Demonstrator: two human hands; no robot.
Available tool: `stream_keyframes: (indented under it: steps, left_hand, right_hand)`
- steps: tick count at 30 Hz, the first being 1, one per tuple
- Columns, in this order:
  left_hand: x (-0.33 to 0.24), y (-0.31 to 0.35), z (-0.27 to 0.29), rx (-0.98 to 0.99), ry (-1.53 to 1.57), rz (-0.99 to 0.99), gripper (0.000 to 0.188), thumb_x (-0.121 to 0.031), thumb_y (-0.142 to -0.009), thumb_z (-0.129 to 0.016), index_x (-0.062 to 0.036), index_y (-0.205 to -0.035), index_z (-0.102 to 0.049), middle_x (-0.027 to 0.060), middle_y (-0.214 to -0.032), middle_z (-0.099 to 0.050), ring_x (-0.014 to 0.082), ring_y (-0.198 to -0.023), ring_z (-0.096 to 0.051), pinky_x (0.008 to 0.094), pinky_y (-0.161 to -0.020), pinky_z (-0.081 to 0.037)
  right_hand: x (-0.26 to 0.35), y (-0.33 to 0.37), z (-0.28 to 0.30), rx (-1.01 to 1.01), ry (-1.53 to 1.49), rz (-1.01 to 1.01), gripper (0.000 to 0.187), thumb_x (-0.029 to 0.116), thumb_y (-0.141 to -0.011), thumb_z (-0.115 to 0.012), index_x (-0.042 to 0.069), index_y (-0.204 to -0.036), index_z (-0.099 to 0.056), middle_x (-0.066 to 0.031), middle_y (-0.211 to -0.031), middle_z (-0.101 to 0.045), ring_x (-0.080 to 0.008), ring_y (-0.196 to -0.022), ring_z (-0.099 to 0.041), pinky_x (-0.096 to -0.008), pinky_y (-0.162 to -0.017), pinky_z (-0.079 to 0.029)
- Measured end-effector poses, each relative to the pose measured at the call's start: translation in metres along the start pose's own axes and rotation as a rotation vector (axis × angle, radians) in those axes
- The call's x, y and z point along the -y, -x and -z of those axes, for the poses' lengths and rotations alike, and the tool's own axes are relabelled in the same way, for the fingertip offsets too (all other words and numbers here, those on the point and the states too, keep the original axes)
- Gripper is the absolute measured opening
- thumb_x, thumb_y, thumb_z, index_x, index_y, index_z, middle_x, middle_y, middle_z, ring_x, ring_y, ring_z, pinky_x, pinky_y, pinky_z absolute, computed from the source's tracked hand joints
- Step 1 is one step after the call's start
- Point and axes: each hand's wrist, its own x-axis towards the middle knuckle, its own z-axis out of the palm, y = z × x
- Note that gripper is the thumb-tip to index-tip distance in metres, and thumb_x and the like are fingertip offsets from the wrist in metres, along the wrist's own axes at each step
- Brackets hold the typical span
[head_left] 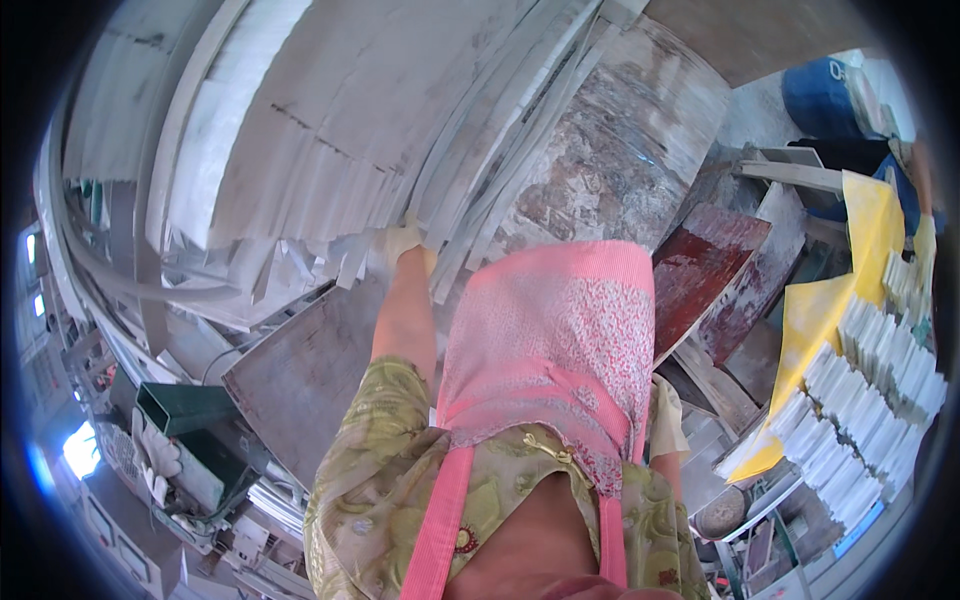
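My left hand [405,246], in a pale glove, reaches forward to the lower ends of a stack of long whitish strips [480,150]. It touches the stack's edge, but its fingers blend into the dusty ends, so their grip is unclear. To its left, wide grey-white sheets [310,130] are layered, with jagged near edges. My right hand [668,418], also in a pale glove, is low beside my pink apron [555,330]. The apron and the glove's loose cuff hide its fingers, and nothing shows in it.
A stained board [610,150] lies beyond the strips, and a reddish-brown panel [705,275] leans at right. Farther right are a yellow sheet [815,320], several stacks of white pieces [860,400], a blue drum [825,98] and another person's arm [922,180]. A green metal bin [195,430] stands at left.
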Motion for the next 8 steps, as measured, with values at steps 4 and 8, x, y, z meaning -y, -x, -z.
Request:
stream_keyframes:
  steps: [4,8]
  left_hand:
    - [0.017,-0.043,-0.013,0.144,-0.324,-0.064,0.072,-0.058,-0.094,-0.052,-0.0109,-0.148,-0.044,0.0224,-0.138,-0.058,0.0352,-0.126,-0.060,0.0491,-0.105,-0.047]
    - [0.032,-0.081,-0.018,0.224,-0.962,-0.445,0.083,-0.059,-0.090,-0.059,-0.0201,-0.157,-0.031,0.0206,-0.150,-0.048,0.0373,-0.135,-0.051,0.0458,-0.114,-0.040]
  right_hand:
    - [-0.030,0.014,-0.001,0.047,-0.151,0.016,0.045,0.038,-0.103,-0.059,0.007,-0.135,-0.056,-0.0114,-0.113,-0.071,-0.0185,-0.086,-0.072,-0.0313,-0.068,-0.059]
    - [-0.064,0.021,-0.001,0.008,-0.248,-0.024,0.048,0.038,-0.101,-0.061,0.007,-0.137,-0.054,-0.0136,-0.115,-0.071,-0.0234,-0.088,-0.072,-0.0353,-0.074,-0.061]
